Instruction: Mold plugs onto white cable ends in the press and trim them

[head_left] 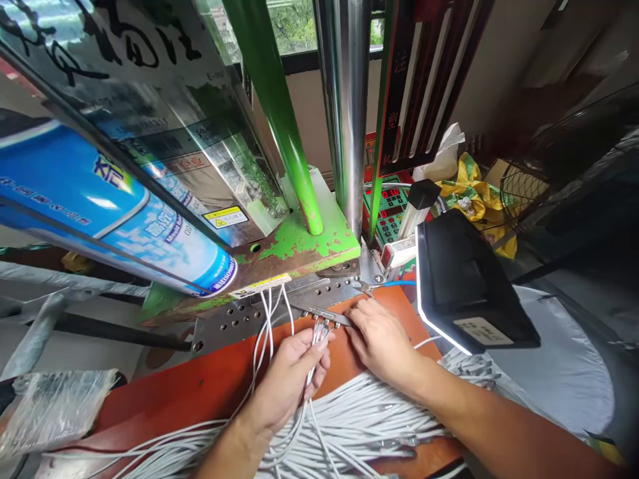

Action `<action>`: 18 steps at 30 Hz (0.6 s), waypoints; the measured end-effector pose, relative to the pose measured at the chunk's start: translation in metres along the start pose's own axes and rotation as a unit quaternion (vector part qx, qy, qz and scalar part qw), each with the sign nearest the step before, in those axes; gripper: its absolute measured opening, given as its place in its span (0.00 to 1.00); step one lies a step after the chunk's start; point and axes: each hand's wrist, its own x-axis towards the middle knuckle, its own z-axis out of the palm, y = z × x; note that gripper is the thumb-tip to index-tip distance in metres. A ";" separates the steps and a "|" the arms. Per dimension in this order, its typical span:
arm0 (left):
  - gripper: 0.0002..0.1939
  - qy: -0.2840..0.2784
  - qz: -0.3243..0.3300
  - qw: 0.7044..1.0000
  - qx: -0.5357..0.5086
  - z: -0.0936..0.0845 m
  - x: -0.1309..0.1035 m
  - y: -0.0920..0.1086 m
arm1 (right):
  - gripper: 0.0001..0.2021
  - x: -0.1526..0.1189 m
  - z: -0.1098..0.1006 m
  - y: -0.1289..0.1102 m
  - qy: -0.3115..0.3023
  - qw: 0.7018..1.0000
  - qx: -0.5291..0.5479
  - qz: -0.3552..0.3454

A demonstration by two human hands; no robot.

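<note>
My left hand (292, 369) is closed around a small bundle of white cables (310, 372), their metal-tipped ends pointing up and away from me. Just beyond those ends lies a narrow metal bar (327, 315) with small fittings along its edge. The curled fingers of my right hand (377, 336) close on the bar's right end; the fingertips are partly hidden. Near that hand, pliers with a blue handle (399, 283) rest by the machine's base. More white cables (276, 313) hang out from under the green machine plate (319, 246).
A large pile of white cables (359, 426) covers the orange work surface (170, 392) near me. A black lamp (469, 286) stands at the right. A blue spray can (114, 206) is at the left, beside a clear guard. Steel column (344, 113) and green post (279, 113) rise behind.
</note>
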 end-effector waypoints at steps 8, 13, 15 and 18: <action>0.22 0.006 0.080 0.995 0.062 0.002 0.003 -0.002 | 0.13 -0.003 0.008 0.007 0.077 0.997 0.009 -0.011; 0.23 0.004 0.044 0.995 0.088 0.001 0.006 -0.006 | 0.09 -0.005 0.010 0.005 0.078 0.993 0.073 -0.040; 0.22 0.002 0.034 0.995 0.095 0.001 0.006 -0.007 | 0.09 -0.005 0.010 0.005 0.077 0.992 0.085 -0.053; 0.20 0.002 0.039 0.995 0.090 0.000 0.007 -0.008 | 0.09 -0.004 0.011 0.005 0.088 0.992 0.064 -0.066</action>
